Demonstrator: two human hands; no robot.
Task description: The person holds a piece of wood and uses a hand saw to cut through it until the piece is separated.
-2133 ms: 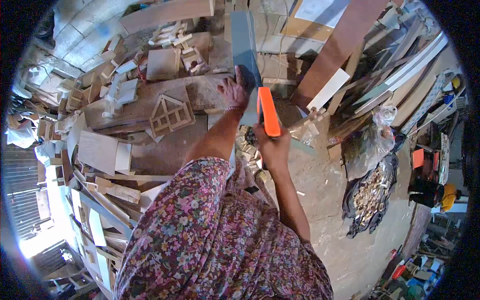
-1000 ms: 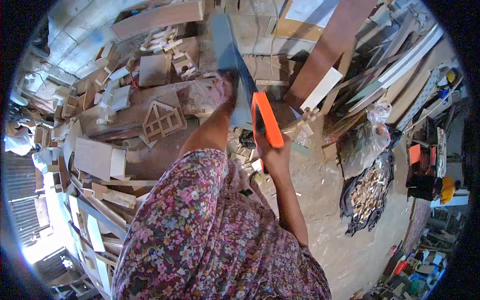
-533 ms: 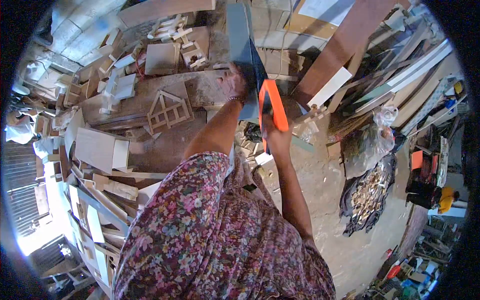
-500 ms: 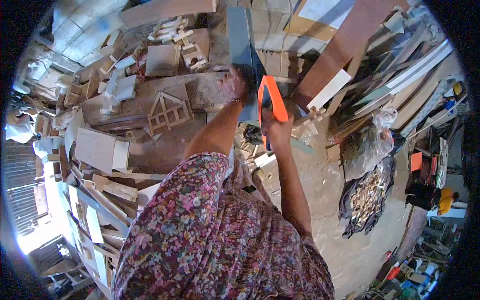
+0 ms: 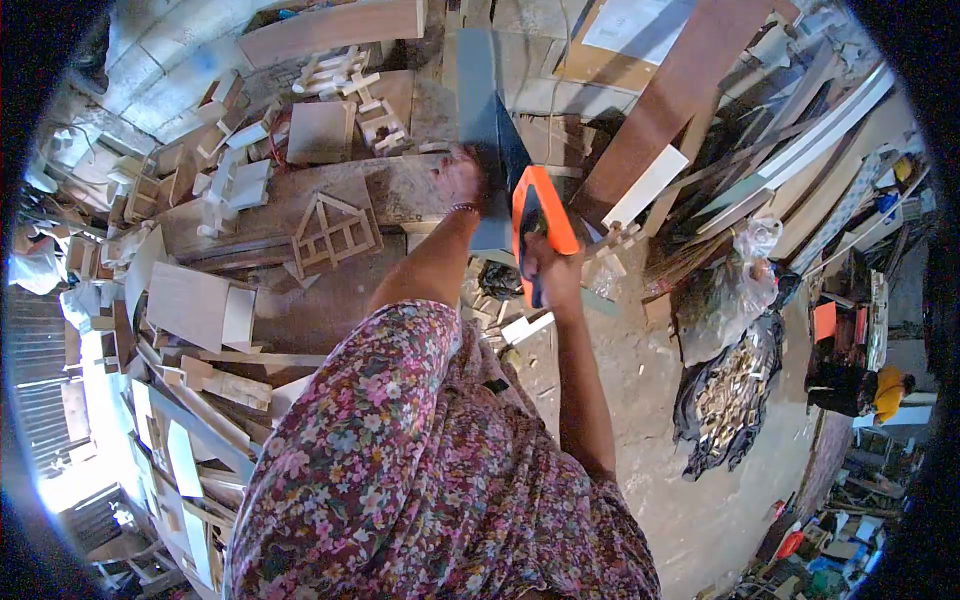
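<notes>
My right hand is closed around the handle of a handsaw with an orange and black grip. Its dark blade points away from me and lies against a long grey-blue board. My left hand grips the left edge of that board, across from the blade; its fingers are partly in shadow and slightly blurred. The board extends over the front edge of a wooden workbench. Where the teeth meet the board is too dark to make out.
A small wooden lattice frame lies on the bench to the left, near several wooden pieces. A wide brown board leans at the right beside stacked planks. Wood scraps on black plastic lie on the floor. Another person is far right.
The saw and my right hand have come slightly back toward me. My left hand stays on the board, and the whole view has shifted a little.
</notes>
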